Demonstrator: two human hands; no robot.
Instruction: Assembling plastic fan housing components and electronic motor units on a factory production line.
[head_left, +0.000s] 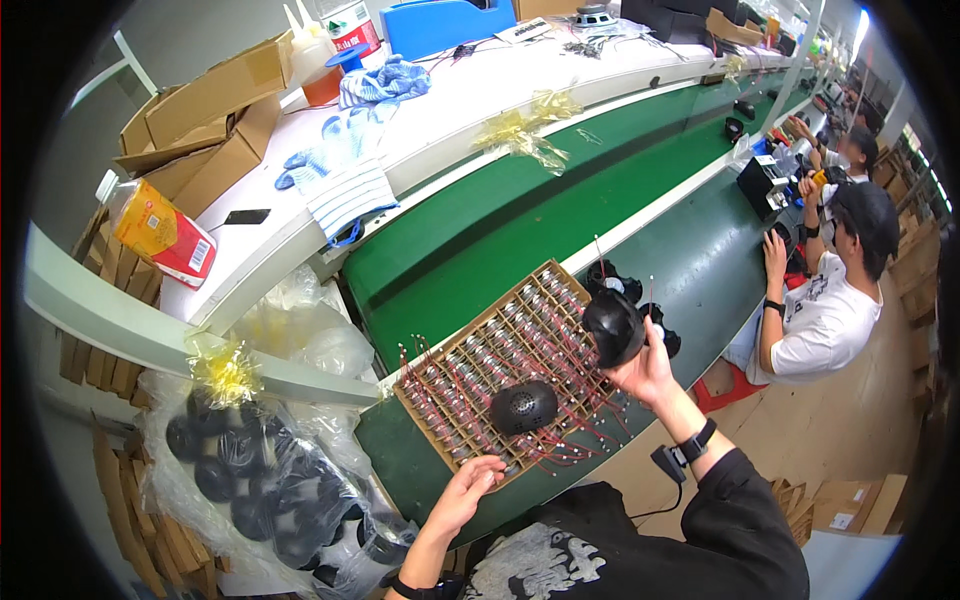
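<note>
In my right hand [645,372] is a black domed plastic shell [612,328], raised above the far right corner of a divided carton [428,437]. My left hand [466,497] is at the carton's near edge, its fingers slightly apart beside a small round metal part [512,468]; whether they touch it is unclear. Rows of small round metal parts with red wires [490,350] fill the cardboard cells. On top of them lies a black shell with a pattern of small holes [524,407]. More black shells [665,330] stand just behind my right hand, partly hidden by it.
A green conveyor belt [560,215] runs beyond the dark green worktop [700,235]. Plastic-wrapped black domed parts [240,470] sit at the left, beside a pale metal post [200,335]. Gloves [345,190] and a bottle [160,230] lie on the white shelf. A co-worker [825,310] sits at the right.
</note>
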